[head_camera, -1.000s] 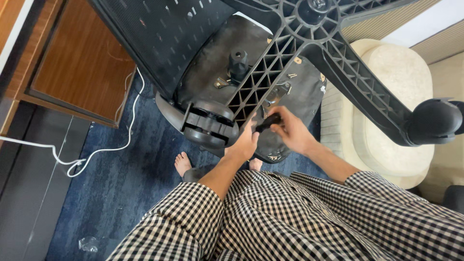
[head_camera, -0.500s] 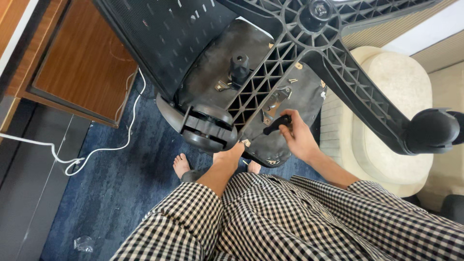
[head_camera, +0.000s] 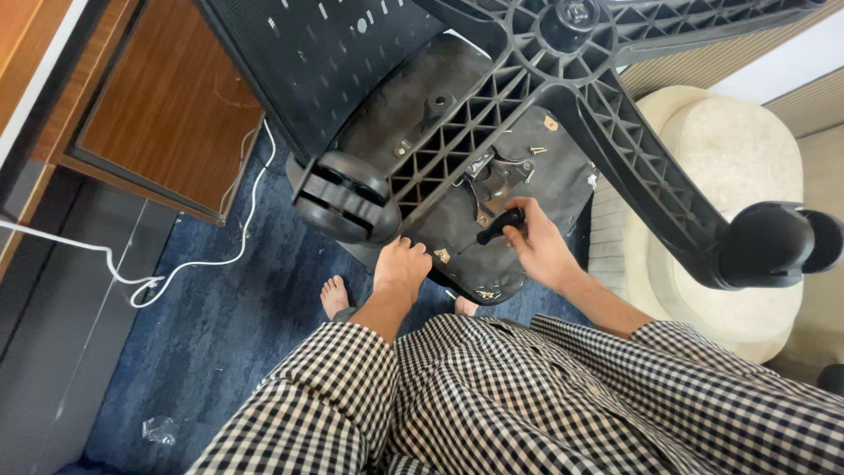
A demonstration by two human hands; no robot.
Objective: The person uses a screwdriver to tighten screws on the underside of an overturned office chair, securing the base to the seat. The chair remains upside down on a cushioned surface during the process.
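Screwdriver [head_camera: 498, 226], black handle, clenched in right hand [head_camera: 541, 251] over the seat underside [head_camera: 457, 237]. Left hand [head_camera: 401, 268] rests flat on the seat edge, gripping nothing. Ribbed plastic chair base [head_camera: 563, 79] crowds overhead.

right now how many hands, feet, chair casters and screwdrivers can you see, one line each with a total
hands: 2, left hand and right hand
bare feet: 1; a second is mostly hidden
chair casters: 2, and
screwdrivers: 1, in the right hand
total: 6
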